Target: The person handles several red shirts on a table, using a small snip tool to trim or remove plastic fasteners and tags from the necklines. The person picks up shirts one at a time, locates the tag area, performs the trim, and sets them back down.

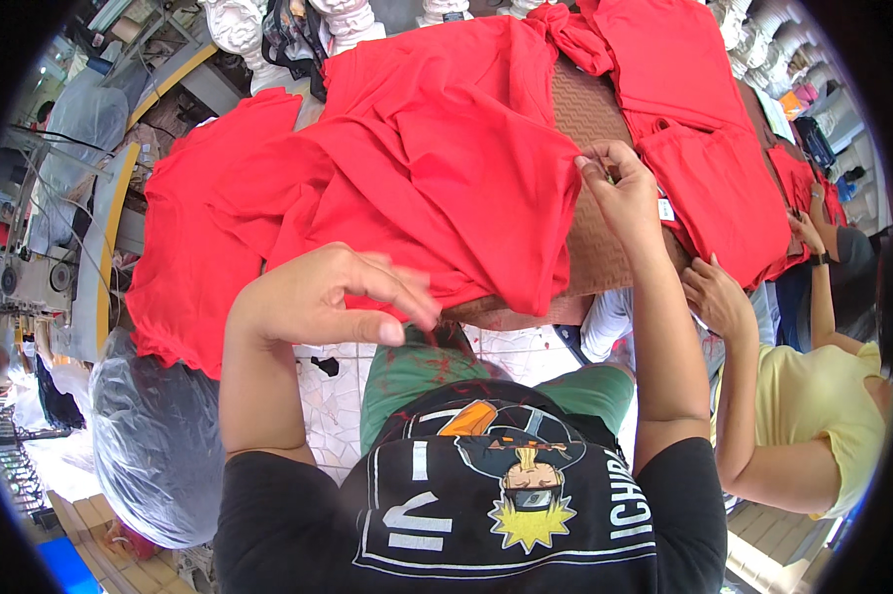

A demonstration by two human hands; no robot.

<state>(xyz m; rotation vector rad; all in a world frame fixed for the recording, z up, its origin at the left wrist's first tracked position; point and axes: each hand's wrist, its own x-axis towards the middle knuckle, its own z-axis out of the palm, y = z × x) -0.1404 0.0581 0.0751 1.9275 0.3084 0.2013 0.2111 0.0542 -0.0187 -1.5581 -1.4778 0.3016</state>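
Observation:
A large piece of red cloth (437, 168), probably a garment, lies spread and creased on the brown-covered table in front of me. My right hand (622, 193) pinches its right-hand edge between thumb and fingers, lifting that edge slightly. A small dark bit shows inside the curled fingers, too little to name. Above the near left part of the cloth hovers my left hand (318, 297). Its fingers are stretched out, somewhat smeared by motion, and hold nothing. More red cloth (194, 238) hangs over the table's left end.
Folded red garments (714, 188) lie on the right, where a co-worker in a yellow top (813, 426) rests a hand on one. The brown table cover (595, 109) shows between the piles. A plastic-wrapped bundle (154, 445) stands at left, near a sewing machine (41, 282).

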